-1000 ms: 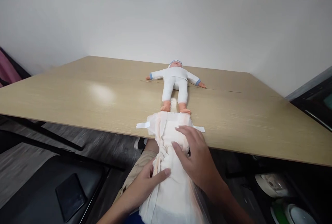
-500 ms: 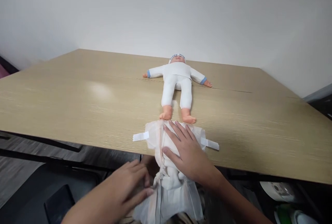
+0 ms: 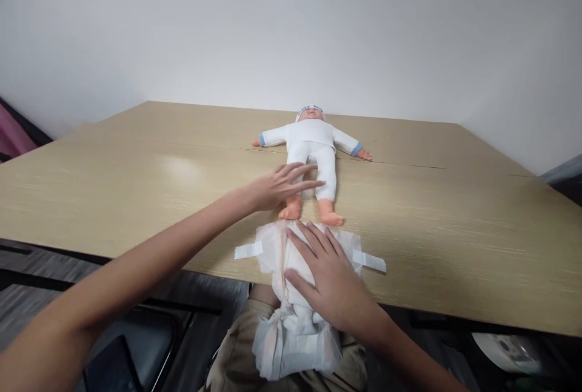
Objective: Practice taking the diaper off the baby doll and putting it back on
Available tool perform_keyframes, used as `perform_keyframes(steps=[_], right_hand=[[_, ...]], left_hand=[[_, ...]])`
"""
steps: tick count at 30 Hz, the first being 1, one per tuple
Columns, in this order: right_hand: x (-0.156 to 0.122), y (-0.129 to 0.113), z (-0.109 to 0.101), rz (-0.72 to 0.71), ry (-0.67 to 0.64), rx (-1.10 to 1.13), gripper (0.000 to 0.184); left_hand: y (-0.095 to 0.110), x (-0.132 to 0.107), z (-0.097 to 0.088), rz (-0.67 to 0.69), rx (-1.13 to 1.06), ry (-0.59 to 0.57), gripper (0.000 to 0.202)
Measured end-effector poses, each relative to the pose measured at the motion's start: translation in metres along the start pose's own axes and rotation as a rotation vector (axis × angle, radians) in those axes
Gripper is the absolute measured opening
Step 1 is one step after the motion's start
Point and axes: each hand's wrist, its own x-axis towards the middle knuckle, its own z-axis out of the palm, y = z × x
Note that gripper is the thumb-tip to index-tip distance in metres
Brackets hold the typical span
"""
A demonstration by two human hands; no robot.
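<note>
A baby doll [image 3: 313, 143] in a white suit lies on its back on the wooden table [image 3: 136, 186], head toward the wall. A white diaper [image 3: 273, 252] with tape tabs is spread over the near table edge, just below the doll's feet, and hangs down over my lap. My right hand [image 3: 325, 274] lies flat on the diaper, fingers stretched out. My left hand [image 3: 277, 188] reaches forward with fingers extended and sits over the doll's left-side leg, holding nothing.
A white wall runs behind the table. A dark chair seat [image 3: 127, 355] with a black phone on it stands at lower left. A white and green object [image 3: 513, 352] lies on the floor at lower right.
My left hand left the hanging part of the diaper and reached forward to the doll's legs. My right hand slid up the diaper onto the table and stays there.
</note>
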Motion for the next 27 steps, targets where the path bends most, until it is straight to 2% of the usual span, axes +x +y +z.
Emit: perform_keyframes(steps=[3,5,7,10,12,14,17,21,24,27], right_hand=[[0.000,0.000,0.000,0.006,0.002,0.007,0.068],[0.001,0.000,0.000,0.007,-0.008,0.009,0.069],[0.001,0.001,0.001,0.006,-0.026,0.005,0.071],[0.001,0.003,0.002,0.013,-0.046,0.007,0.074],[0.003,0.006,0.002,0.019,-0.059,0.013,0.076],[0.005,0.011,0.000,0.019,-0.081,0.021,0.077],[0.013,0.020,-0.004,0.011,-0.121,0.037,0.075],[0.035,0.036,-0.007,-0.015,-0.135,0.032,0.074],[0.061,0.052,-0.006,-0.030,-0.112,0.003,0.074],[0.096,0.074,-0.002,-0.046,-0.097,-0.029,0.075]], left_hand=[[-0.008,0.025,0.015,0.200,-0.005,-0.108,0.127],[-0.006,0.038,0.018,0.275,-0.048,-0.125,0.123],[-0.002,0.049,0.019,0.327,-0.046,-0.100,0.099],[0.001,0.063,0.021,0.397,-0.016,-0.008,0.050],[0.000,0.069,0.023,0.432,-0.046,0.059,0.033],[-0.003,0.072,0.019,0.441,-0.106,0.099,0.028],[-0.010,0.075,0.002,0.411,-0.291,0.142,0.030],[-0.023,0.081,-0.037,0.314,-0.596,0.226,0.028],[-0.036,0.084,-0.063,0.193,-0.720,0.262,0.029],[-0.049,0.087,-0.077,0.122,-0.785,0.313,0.038]])
